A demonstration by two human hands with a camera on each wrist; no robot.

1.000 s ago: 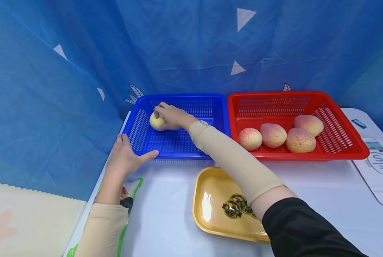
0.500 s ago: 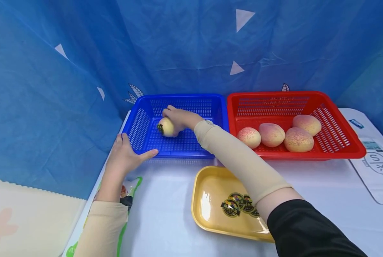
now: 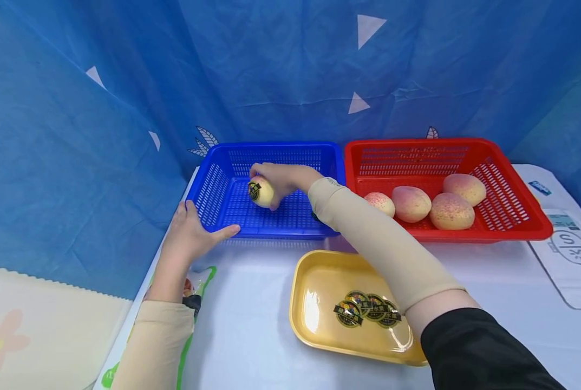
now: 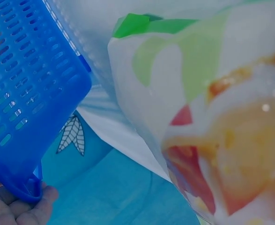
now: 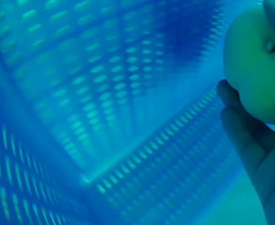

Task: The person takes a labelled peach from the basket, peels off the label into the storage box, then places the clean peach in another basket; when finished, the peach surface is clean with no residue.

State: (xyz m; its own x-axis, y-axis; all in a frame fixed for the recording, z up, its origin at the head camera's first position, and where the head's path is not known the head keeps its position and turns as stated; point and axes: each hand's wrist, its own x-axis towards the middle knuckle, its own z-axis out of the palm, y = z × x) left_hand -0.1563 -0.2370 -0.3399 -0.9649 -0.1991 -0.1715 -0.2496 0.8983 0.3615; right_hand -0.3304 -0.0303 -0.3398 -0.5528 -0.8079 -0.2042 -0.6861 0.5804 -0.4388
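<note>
Plastic bag: printed green and red, at the table's left edge, partly under the left forearm; fills most of the left wrist view, blurred.

Left hand: on the near left corner of the blue basket, thumb stretched along the near rim, fingers wrapped over the corner. In the left wrist view only fingertips show under the basket's corner, touching it.

Blue basket: at the table's far left corner, against the blue cloth backdrop, its right wall just beside the red basket.

Peach: pale yellow, with a dark round sticker facing the camera. Held by the right hand inside the blue basket, a little left of its middle; whether it rests on the basket floor or is just above it cannot be told. Fingers curled round the fruit from above and behind (the right wrist view shows them cupping the peach from below, fingers close to the mesh wall).

Yellow tray: near edge of the table, in front of the two baskets, under the right forearm; three dark stickers lie in it.

Red basket: far right part of the table; four pink-speckled peaches lie in it, the leftmost partly hidden by the sleeve.

White sheet: at the table's right edge, printed, flat.
</note>
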